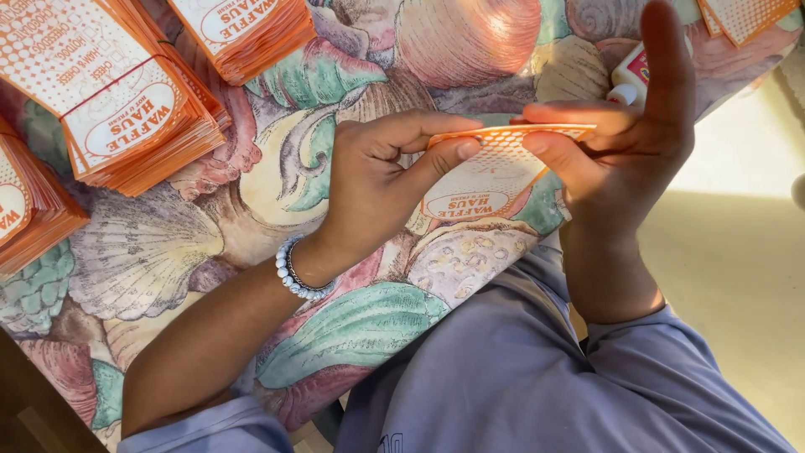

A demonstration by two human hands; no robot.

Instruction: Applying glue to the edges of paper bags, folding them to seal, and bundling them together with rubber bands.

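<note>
Both hands hold one orange-and-white printed paper sleeve above a seashell-patterned cloth. My left hand pinches the sleeve's left edge between thumb and fingers; a beaded bracelet circles that wrist. My right hand grips the sleeve's right end, with the index finger pointing up. The sleeve is tilted, its printed oval facing me.
Stacks of the same flat orange sleeves lie at the upper left, top centre, far left and top right corner. A small white glue bottle sits behind my right hand. A pale floor is on the right.
</note>
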